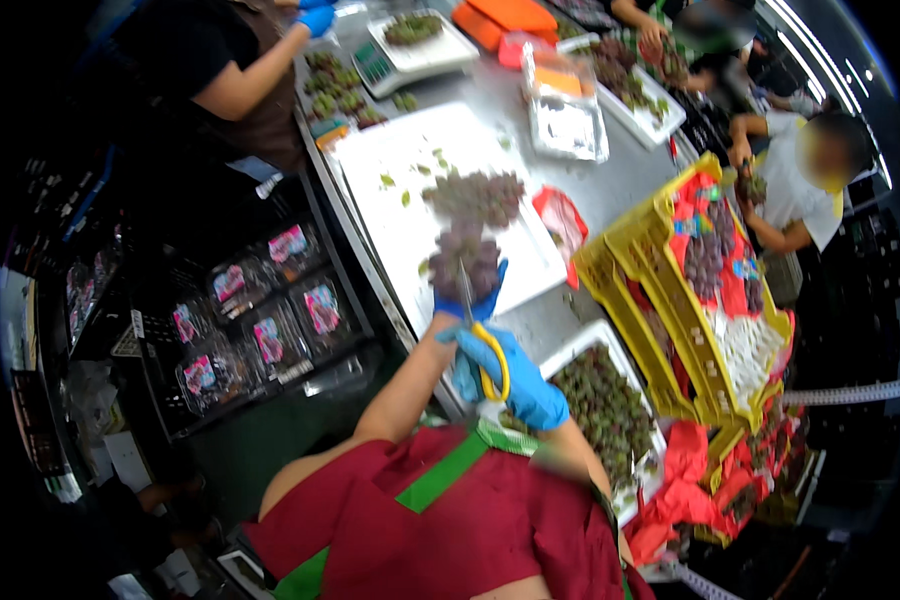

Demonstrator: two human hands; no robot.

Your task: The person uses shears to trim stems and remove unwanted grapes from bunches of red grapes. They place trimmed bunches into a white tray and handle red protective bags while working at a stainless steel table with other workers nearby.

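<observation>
My left hand [483,298], in a dark blue glove, is closed under a bunch of dark purple grapes [465,262] and holds it over a white tray [380,240]. In my right hand [526,376], in a lighter blue glove, is a pair of scissors with yellow handles [504,362]. Its blades point up toward the held bunch; whether the tips touch it I cannot tell. A second grape bunch [475,198] lies on the tray just beyond. Small green grapes or trimmings [407,198] are scattered on the tray's left part.
Yellow crates [660,330] with grapes and red wrapping stand at the right. Near my right elbow is a white tray of loose grapes [602,410]. At the left a black crate [360,300] holds clear packs. Beyond are a scale [372,68] and co-workers.
</observation>
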